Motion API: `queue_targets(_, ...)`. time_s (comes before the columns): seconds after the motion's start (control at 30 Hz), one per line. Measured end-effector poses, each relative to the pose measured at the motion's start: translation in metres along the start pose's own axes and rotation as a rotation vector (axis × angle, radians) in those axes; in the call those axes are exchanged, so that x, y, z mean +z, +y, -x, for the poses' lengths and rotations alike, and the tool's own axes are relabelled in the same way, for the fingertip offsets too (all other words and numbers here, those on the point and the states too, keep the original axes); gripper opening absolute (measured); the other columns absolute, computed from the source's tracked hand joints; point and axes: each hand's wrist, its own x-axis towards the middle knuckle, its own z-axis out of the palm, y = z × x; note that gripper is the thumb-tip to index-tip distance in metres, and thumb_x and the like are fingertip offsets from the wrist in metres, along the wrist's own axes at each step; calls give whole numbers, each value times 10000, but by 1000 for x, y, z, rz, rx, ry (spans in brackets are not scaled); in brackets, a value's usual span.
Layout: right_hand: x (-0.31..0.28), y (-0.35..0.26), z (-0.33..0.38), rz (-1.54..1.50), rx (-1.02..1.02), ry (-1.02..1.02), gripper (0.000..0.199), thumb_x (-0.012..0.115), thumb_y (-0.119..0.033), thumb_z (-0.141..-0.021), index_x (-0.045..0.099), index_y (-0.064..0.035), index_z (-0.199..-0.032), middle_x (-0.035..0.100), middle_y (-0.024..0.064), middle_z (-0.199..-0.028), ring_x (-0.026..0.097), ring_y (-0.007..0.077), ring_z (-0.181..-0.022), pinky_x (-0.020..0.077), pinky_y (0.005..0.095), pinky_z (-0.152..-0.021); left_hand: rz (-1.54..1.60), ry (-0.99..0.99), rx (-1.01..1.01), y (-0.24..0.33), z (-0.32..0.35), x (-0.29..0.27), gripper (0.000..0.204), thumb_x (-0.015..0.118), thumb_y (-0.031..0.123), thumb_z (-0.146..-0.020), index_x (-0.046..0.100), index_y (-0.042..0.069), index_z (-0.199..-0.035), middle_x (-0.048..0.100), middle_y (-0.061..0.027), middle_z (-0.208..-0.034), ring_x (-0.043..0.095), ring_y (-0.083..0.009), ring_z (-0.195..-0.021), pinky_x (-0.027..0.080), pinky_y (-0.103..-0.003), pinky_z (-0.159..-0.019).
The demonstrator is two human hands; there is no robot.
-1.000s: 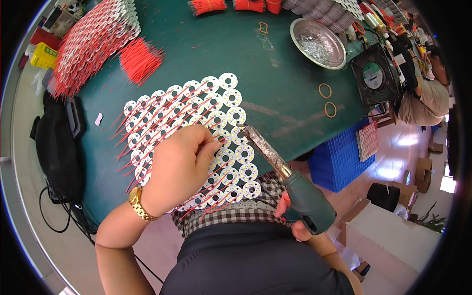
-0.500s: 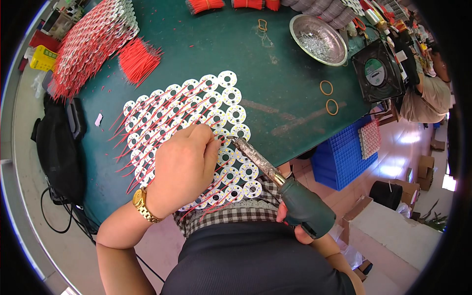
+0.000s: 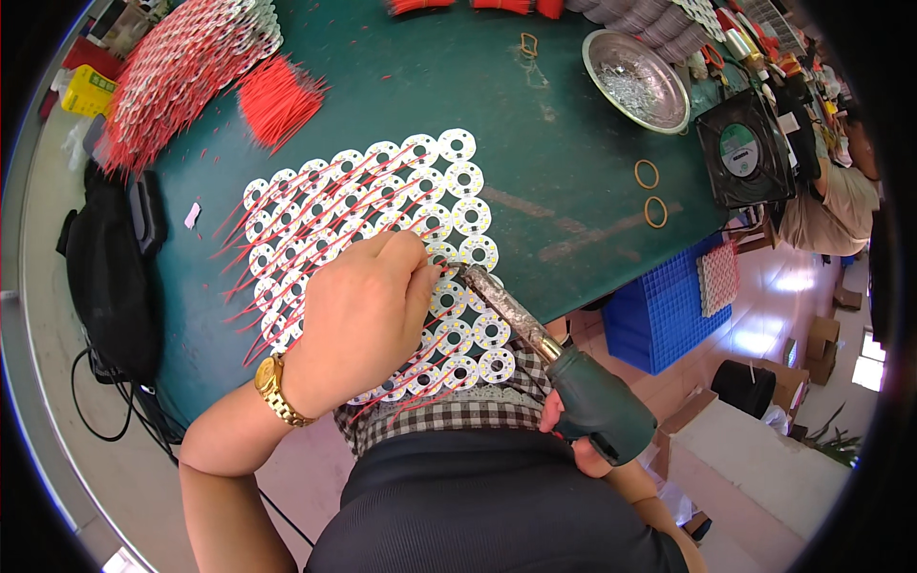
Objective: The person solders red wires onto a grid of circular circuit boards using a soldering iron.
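A panel of round white LED boards [image 3: 464, 179], joined in rows, lies on the green table with its near edge by my lap. Thin red wires [image 3: 287, 215] run slantwise across many of the boards. Over the panel's middle, my left hand [image 3: 368, 296] is closed in a pinch on a red wire, its fingertips at a board on the right side. My right hand [image 3: 590, 458] is wrapped round the dark green handle of a soldering iron [image 3: 602, 406]. The iron's tip meets the board right beside my left fingertips; the exact contact is too small to make out.
A heap of wired boards [image 3: 191, 76] and a bundle of red wires [image 3: 277, 100] lie at the far left. A metal bowl [image 3: 659, 119] with scraps, rubber bands [image 3: 655, 212] and a black fan [image 3: 740, 148] are on the right. Beyond the edge stands a blue crate [image 3: 659, 315]; a person [image 3: 831, 215] sits farther off.
The view has shifted slightly, so the table's things appear a little to the right. My left fingertips and the iron's tip stay together at the panel, with both grips unchanged.
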Motion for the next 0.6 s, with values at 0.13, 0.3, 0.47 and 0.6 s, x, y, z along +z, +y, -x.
queue_targets(0.13, 16, -35, -14, 80, -57, -30, 765, 673, -667, -803, 570, 26, -1107, 599, 89, -831, 562, 138, -708, 436, 247, -600, 1, 1, -2, -2, 0, 2, 144, 673, 97, -857, 556, 42, -794, 587, -122, -711, 593, -310, -658, 454, -401, -579)
queue_targets(0.3, 19, -12, -11, -139, -120, 72, 878, 701, -645, -802, 486, 53, -1289, 599, 122, -850, 595, 193, -715, 479, 274, -597, 18, 4, 3, -1, 2, 0, 150, 680, 95, -851, 554, 39, -792, 590, -125, -714, 595, -311, -648, 451, -398, -566)
queue_targets(0.47, 3, 5, -7, -111, -190, 41, 875, 733, -642, -772, 502, 49, -1255, 594, 121, -860, 598, 207, -712, 509, 319, -599, 50, 36, 11, 2, 3, -5, 142, 676, 76, -847, 550, 37, -796, 567, -117, -737, 568, -310, -658, 429, -397, -573)
queue_targets(0.6, -6, 1, 9, -8, 49, 64, 830, 728, -635, -782, 529, 70, -1171, 583, 106, -851, 603, 210, -725, 509, 316, -625, -36, -89, 45, 6, 11, -7, 130, 657, 62, -853, 540, 44, -799, 544, -106, -755, 533, -308, -688, 386, -412, -637)
